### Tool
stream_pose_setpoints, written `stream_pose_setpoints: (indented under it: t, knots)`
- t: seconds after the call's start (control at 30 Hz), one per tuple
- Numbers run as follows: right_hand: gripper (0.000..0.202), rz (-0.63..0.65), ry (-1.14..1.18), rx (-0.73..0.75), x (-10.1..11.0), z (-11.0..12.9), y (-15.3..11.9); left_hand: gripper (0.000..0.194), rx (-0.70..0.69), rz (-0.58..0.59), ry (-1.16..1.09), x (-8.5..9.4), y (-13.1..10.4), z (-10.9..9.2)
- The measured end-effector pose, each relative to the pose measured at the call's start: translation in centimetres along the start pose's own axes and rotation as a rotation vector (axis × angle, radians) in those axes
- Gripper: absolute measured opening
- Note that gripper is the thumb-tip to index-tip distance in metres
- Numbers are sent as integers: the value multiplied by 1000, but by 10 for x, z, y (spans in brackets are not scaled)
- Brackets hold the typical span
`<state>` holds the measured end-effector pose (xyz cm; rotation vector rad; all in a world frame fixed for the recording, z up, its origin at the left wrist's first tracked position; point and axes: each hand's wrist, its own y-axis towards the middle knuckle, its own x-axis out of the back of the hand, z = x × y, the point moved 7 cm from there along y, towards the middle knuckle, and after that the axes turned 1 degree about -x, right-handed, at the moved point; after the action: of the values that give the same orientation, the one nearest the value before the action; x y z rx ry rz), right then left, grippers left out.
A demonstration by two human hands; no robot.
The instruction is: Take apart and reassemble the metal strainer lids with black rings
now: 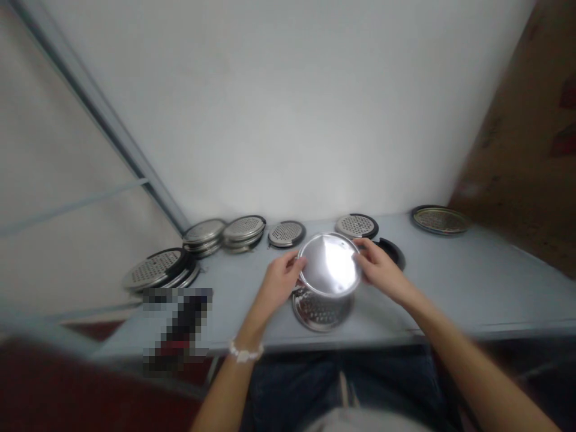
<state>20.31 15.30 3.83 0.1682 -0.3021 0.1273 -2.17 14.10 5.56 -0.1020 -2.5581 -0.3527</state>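
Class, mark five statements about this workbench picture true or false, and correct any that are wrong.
1. The left hand and right hand both hold the shiny disc. True.
2. The white bracelet is on the right wrist. False: it is on the left wrist.
3. A patterned metal disc lies on the table, partly hidden by the shiny disc. True.
4. All the perforated discs are in a single stack. False: they are spread along the table in several places.
5. Bright light reflects off the shiny disc. True.
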Motion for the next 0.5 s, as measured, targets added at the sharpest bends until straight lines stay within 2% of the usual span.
stream_pose_setpoints:
  t: [0.13,0.2,0.27,0.33,0.5]
  knots:
    - [25,-38,-160,12,19,-11,9,42,-78,-21,445,1,-3,2]
    - [24,-58,-214,16,26,-16,12,56,-62,39,560,-2,-6,12]
    - [24,-74,-240,14,31,-20,14,68,-60,117,621,-7,-8,21]
    - [24,-74,-236,5,33,-22,15,69,-58,151,656,-9,-9,24]
    - [30,-38,-213,-35,34,-24,15,49,-44,127,623,-2,-5,16]
